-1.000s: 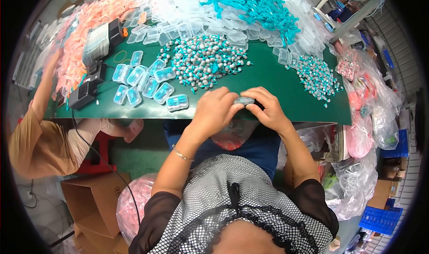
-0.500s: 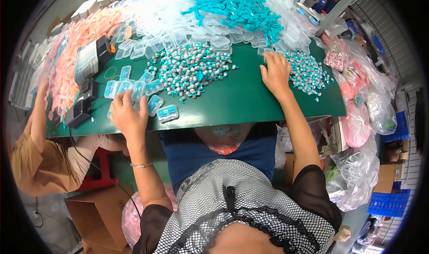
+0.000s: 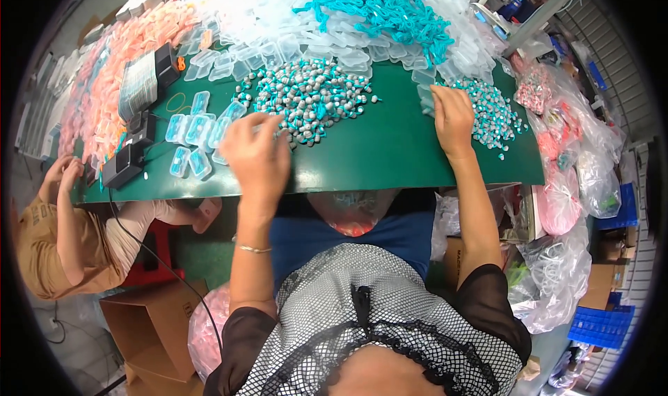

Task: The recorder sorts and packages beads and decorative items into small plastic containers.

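Note:
My left hand (image 3: 256,151) hovers over the green table (image 3: 362,156), slightly blurred, fingers bent and thumb apart. Nothing shows in it. Just left of it lie several clear cases (image 3: 200,130) filled with blue pieces. Beyond its fingers spreads a large heap of small grey-and-teal, bead-like pieces (image 3: 309,97). On the right, my right hand (image 3: 456,117) is closed at the edge of a clear plastic case (image 3: 426,98), with thumb and forefinger against it. Beside that hand is a second, smaller heap of similar grey-and-teal pieces (image 3: 490,117).
Loose clear cases (image 3: 278,50) and a teal cord-like pile (image 3: 390,13) cover the back. Peach pieces (image 3: 156,30), black boxes (image 3: 124,166) and a cable lie left, near another person (image 3: 66,243). Plastic bags (image 3: 560,208) crowd the right; a cardboard box (image 3: 153,326) stands below.
My left hand has lifted off the filled cases and moved right, toward the large heap. The nearer filled cases now sit further left. My right hand has drawn slightly nearer with the clear case.

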{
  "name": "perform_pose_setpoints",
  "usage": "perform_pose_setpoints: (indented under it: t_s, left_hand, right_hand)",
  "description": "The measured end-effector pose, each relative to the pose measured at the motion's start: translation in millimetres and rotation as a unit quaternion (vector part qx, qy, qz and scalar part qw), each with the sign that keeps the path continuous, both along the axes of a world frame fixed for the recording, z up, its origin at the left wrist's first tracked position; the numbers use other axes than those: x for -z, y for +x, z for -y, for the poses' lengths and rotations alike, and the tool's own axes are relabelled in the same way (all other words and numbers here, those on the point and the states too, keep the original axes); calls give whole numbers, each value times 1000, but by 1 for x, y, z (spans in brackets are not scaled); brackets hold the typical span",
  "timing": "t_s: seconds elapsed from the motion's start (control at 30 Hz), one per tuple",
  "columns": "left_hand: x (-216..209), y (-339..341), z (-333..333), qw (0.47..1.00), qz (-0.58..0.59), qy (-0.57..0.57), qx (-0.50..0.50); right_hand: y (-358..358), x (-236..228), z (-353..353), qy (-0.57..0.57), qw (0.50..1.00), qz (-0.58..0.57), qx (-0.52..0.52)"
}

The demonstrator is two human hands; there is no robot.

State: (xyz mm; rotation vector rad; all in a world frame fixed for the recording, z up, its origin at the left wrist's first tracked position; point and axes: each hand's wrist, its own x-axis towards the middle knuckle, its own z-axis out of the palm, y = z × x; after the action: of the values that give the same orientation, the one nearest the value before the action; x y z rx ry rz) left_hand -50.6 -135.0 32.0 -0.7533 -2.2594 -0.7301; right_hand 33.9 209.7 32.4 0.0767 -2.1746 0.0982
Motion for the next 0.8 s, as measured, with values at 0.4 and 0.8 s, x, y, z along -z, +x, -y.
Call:
perform_pose_setpoints:
  t_s: [0.4, 0.8]
  left_hand:
    - [22, -10, -114, 985, -50, -144, 76]
    - [24, 18, -96, 951, 65, -67, 295]
  right_hand:
    - [7, 33, 40, -324, 940, 105, -30]
    - [14, 44, 19, -378, 912, 161, -18]
